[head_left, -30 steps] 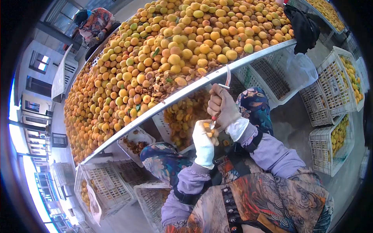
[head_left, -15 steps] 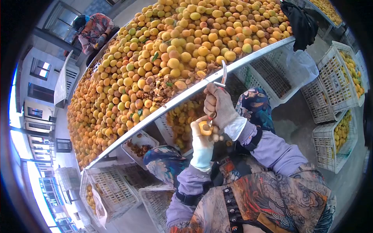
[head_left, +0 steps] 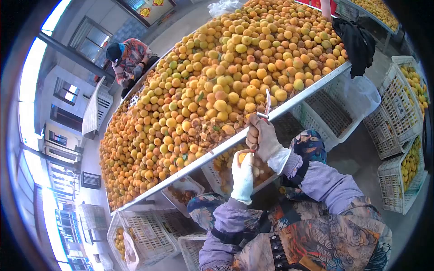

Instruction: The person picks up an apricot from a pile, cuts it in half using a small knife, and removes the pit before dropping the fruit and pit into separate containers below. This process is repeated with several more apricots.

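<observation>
My left hand (head_left: pixel 242 177), in a white glove, holds a small orange apricot (head_left: pixel 242 157) just below the table's metal edge. My right hand (head_left: pixel 263 137), also gloved, grips a small curved knife (head_left: pixel 267 103) whose blade points up past the rim; this hand touches the apricot from the right. Both hands hover over a white crate (head_left: pixel 212 174) holding cut apricot pieces under the table. A huge heap of yellow-orange apricots (head_left: pixel 217 86) covers the table above my hands.
The table's metal rim (head_left: pixel 289 104) runs diagonally across the view. White plastic crates stand around: empty ones (head_left: pixel 330 113) at right, ones with apricots (head_left: pixel 409 165) at far right, more at lower left (head_left: pixel 144 230). Another person (head_left: pixel 131 58) works at the far side. A black cloth (head_left: pixel 357 36) hangs off the rim.
My hands with the apricot and knife have stayed together while my view shifted, so the table now fills more of the frame. The knife blade has stayed pointing up.
</observation>
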Demonstrator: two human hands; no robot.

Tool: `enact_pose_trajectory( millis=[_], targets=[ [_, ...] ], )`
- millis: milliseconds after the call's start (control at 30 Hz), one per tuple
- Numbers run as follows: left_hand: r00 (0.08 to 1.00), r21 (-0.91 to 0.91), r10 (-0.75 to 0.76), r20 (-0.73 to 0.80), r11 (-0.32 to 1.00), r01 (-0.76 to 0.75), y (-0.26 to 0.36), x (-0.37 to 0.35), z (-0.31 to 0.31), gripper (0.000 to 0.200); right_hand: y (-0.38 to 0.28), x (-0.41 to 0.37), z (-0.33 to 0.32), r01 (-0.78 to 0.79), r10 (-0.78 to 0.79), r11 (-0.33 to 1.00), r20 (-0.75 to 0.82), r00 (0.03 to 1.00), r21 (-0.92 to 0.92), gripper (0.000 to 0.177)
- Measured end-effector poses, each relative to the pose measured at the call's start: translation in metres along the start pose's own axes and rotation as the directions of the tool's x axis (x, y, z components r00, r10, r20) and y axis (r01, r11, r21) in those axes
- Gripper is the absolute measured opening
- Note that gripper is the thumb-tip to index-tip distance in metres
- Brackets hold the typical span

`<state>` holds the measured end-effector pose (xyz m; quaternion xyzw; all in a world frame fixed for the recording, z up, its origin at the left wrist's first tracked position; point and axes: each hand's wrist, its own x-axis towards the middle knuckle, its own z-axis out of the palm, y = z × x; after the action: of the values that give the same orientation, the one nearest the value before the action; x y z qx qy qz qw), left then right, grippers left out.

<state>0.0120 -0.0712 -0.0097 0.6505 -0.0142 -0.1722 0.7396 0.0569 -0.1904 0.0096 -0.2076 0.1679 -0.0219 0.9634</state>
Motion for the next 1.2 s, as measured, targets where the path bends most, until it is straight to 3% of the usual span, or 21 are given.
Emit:
enact_pose_trajectory(
  millis=[167,233,300,400,567,733,867,900,967,1100,1167,1200],
  targets=[
    [0.999,0.004,0.041,-0.030,0.999,-0.040,0.013,0.027,0.008,0.023,-0.020,0.017,0.012,0.000,-0.003,1.000,0.088,0.996,0.030,0.027],
    [0.991,0.043,0.121,-0.056,0.992,-0.119,0.027,0.041,0.012,0.022,-0.031,0.021,0.026,0.127,-0.127,0.992,0.014,0.992,-0.004,0.026],
    [0.986,0.017,0.100,-0.134,0.995,-0.098,0.040,0.052,0.010,0.021,-0.044,0.040,0.019,0.182,-0.181,0.982,-0.032,0.983,0.058,0.025],
    [0.975,0.084,0.146,-0.167,0.987,-0.134,0.054,0.080,0.000,0.025,-0.056,0.048,0.000,0.275,-0.276,0.960,0.012,0.961,0.052,0.027],
    [0.936,0.318,0.165,-0.310,0.946,-0.061,0.068,0.127,-0.018,0.027,-0.055,0.056,-0.024,0.232,-0.229,0.971,-0.053,0.972,0.065,0.027],
    [0.906,0.479,0.321,-0.275,0.863,-0.161,0.066,0.137,-0.043,0.017,-0.062,0.056,-0.031,0.221,-0.221,0.974,-0.008,0.975,0.041,0.025],
    [0.944,0.489,0.209,-0.254,0.870,-0.061,0.080,0.102,-0.026,0.015,-0.069,0.051,-0.031,0.176,-0.176,0.984,-0.025,0.984,0.031,0.026],
    [0.891,0.735,0.447,-0.075,0.629,-0.254,0.062,0.103,-0.040,0.018,-0.070,0.049,-0.031,0.173,-0.172,0.984,-0.028,0.985,0.035,0.026],
    [0.936,0.871,0.350,0.023,0.452,-0.191,0.052,0.083,-0.042,0.021,-0.073,0.044,-0.030,0.111,-0.111,0.994,-0.041,0.993,-0.005,0.024],
    [0.950,0.942,0.306,0.069,0.294,-0.163,0.056,0.070,-0.037,0.025,-0.076,0.040,-0.037,0.068,-0.066,0.997,0.041,0.997,-0.040,0.023],
    [0.894,0.899,0.444,0.059,0.365,-0.241,0.061,0.084,-0.037,0.028,-0.075,0.039,-0.038,0.020,-0.016,0.996,0.052,0.999,-0.087,0.023],
    [0.855,0.912,0.514,0.075,0.310,-0.267,0.066,0.097,-0.038,0.033,-0.076,0.037,-0.032,-0.010,0.010,0.984,0.001,1.000,-0.176,0.024]
  ],
)
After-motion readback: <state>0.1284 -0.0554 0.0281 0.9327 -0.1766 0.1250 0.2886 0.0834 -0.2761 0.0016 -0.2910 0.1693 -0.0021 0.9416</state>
